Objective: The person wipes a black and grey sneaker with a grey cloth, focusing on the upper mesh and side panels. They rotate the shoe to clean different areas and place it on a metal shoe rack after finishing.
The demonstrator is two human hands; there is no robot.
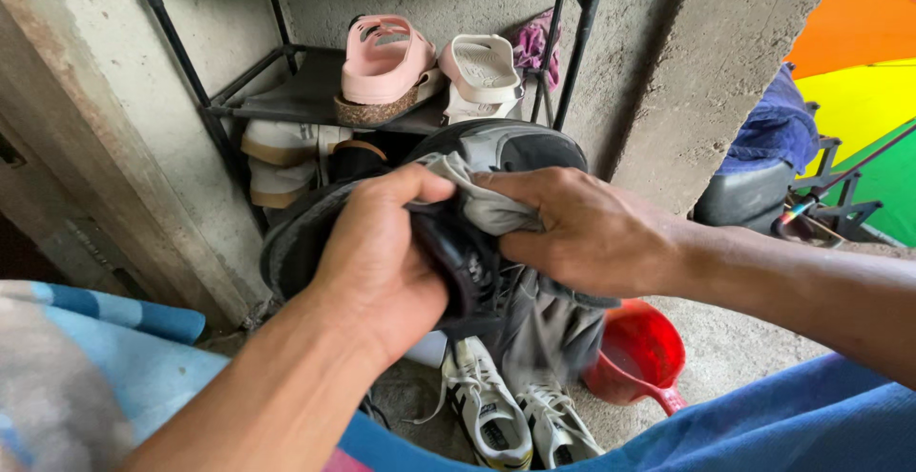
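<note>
1. Our left hand (377,262) wraps its fingers around the dark shoe (477,162), thumb on top.
2. Our right hand (582,229) presses a grey cloth (482,207) against the shoe, fingers bunched on it.
3. The shoe sits in front of the metal rack (572,42).
4. Below the shoe lie white sneakers (515,419) and a red scoop (639,353).
5. Behind the shoe, pink sandals (382,62) rest on the rack.

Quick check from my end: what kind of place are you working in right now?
Probably a home's entryway or porch used for shoe storage. A black metal shoe rack holding pink sandals stands against bare concrete walls, and white sneakers lie on the concrete floor.
</note>
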